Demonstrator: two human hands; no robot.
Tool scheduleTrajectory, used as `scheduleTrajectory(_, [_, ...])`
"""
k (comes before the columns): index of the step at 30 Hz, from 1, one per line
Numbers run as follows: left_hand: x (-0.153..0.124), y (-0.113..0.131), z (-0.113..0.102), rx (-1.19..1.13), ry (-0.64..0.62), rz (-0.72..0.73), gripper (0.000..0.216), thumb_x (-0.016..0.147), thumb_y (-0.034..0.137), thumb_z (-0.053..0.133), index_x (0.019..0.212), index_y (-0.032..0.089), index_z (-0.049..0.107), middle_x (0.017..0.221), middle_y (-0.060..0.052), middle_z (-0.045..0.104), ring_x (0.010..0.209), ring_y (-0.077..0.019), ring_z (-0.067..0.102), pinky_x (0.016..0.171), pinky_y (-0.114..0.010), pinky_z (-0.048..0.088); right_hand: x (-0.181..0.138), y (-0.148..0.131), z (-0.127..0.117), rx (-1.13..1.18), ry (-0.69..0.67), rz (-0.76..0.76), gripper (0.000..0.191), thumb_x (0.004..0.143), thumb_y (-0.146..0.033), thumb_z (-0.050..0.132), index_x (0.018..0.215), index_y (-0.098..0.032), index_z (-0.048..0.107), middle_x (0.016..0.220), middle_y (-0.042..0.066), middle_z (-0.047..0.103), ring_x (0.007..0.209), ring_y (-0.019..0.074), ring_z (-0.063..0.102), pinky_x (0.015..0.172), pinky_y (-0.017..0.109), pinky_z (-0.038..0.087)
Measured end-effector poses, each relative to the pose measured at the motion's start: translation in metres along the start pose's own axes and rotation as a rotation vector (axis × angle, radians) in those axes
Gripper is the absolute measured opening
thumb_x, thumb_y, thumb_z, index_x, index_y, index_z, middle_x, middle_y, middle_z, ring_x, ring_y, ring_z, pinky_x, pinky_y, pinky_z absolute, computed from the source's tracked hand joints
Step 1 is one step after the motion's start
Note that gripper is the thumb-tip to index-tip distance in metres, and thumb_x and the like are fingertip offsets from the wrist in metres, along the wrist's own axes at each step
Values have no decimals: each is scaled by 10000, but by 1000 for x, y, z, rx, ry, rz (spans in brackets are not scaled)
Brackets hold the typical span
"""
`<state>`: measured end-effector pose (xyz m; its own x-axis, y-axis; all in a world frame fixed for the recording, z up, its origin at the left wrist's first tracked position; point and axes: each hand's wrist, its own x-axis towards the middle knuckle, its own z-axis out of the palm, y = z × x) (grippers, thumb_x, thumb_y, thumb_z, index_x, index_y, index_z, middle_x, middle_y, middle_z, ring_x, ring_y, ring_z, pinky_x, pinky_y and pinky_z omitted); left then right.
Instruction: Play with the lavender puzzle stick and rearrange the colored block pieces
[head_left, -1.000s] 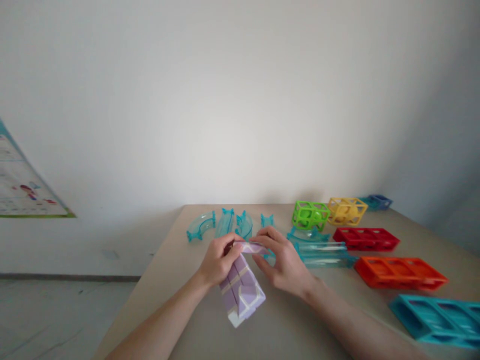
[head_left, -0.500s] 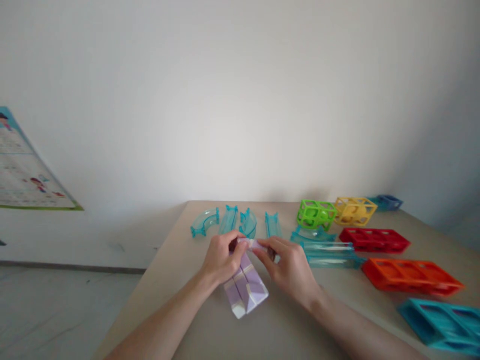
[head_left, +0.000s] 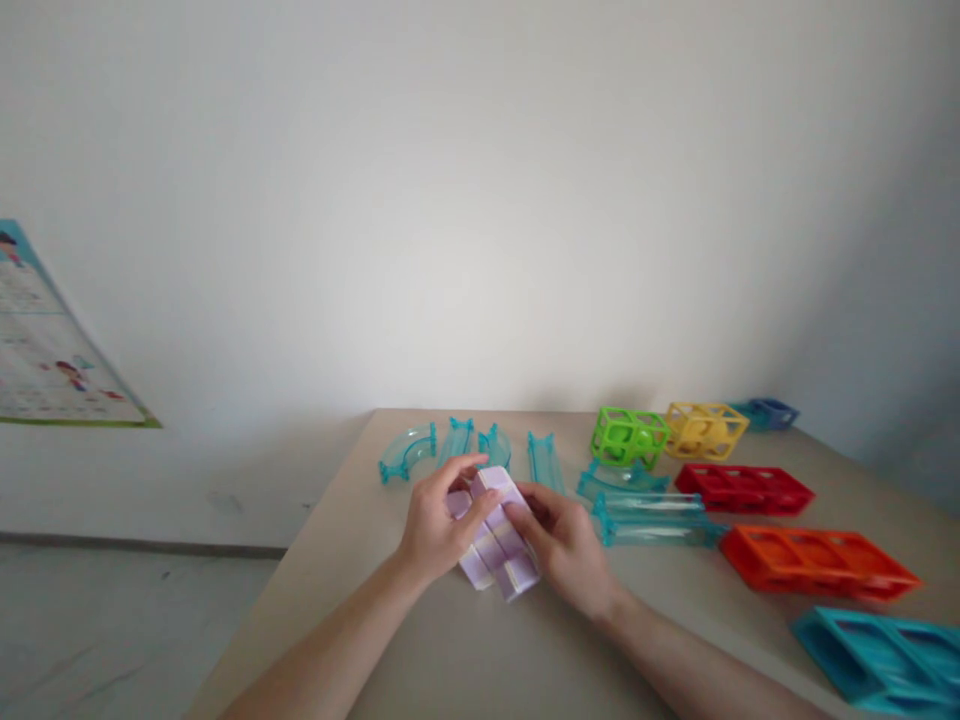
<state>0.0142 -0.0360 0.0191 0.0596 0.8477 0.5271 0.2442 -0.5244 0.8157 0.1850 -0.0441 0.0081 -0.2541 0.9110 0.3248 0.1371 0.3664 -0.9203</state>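
Between my hands is a lilac block toy (head_left: 501, 543), made of several small joined blocks with pale edges. My left hand (head_left: 435, 525) grips its left side, thumb lying across the front. The right side is held by my right hand (head_left: 570, 548), with the thumb pressed on a block and the other fingers partly hidden behind. The toy tilts, its lower blocks hanging towards me above the table (head_left: 360, 560). Just beyond my hands lie clear blue track pieces, among them a straight one (head_left: 545, 463) and a curved one (head_left: 409, 452).
To the right stand a green block frame (head_left: 628, 437), a yellow one (head_left: 705, 430), a red one (head_left: 742, 488), an orange one (head_left: 817, 562) and a teal one (head_left: 885, 650). A clear blue channel (head_left: 652, 520) lies near my right hand. The wall (head_left: 480, 250) rises behind the table.
The blocks of the lilac toy have been turned: one block now stands up at the top between my thumbs, and the layout below is stepped. My right hand has come slightly closer and lower.
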Motion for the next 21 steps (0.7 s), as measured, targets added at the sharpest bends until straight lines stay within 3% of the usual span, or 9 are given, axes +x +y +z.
scheduleTrajectory(3, [5,-3,1,-273,38,-136,490,733,316,714,1179,210,542,950,-42,654,777,-169,618,690,-251,470,4,8,2,182,142,14,353,859,-482,561,975,-151,609,823,65,686,745,208,641,634,287,508])
scheduleTrajectory(5, [7,-7,3,-378,15,-214,437,722,330,725,1105,182,573,903,-39,664,784,-176,618,692,-254,471,6,12,1,250,210,10,361,851,-490,568,969,-151,590,813,69,680,708,197,630,630,290,503])
scheduleTrajectory(9, [6,-16,8,-332,-29,-234,246,727,340,717,850,140,645,746,-9,651,685,-147,581,624,-226,447,7,17,0,229,200,-20,318,852,-449,584,950,-147,582,805,55,655,698,174,594,639,276,481])
scheduleTrajectory(13, [5,-19,8,-335,-15,-230,237,719,342,720,826,143,649,704,6,649,635,-129,566,574,-206,434,6,17,0,174,118,-10,273,829,-394,632,917,-137,602,770,28,621,679,149,545,599,239,440])
scheduleTrajectory(17, [7,-20,9,-325,7,-293,276,731,392,699,794,126,666,661,-2,646,583,-122,560,527,-199,425,6,16,3,248,138,36,282,819,-395,639,920,-133,611,727,12,605,644,141,530,563,231,433])
scheduleTrajectory(21, [5,-20,12,-350,-183,-387,360,725,424,694,913,116,687,779,-66,707,654,-187,634,543,-253,503,9,18,-1,324,218,65,345,809,-438,638,971,-135,605,741,24,626,669,160,561,584,257,479])
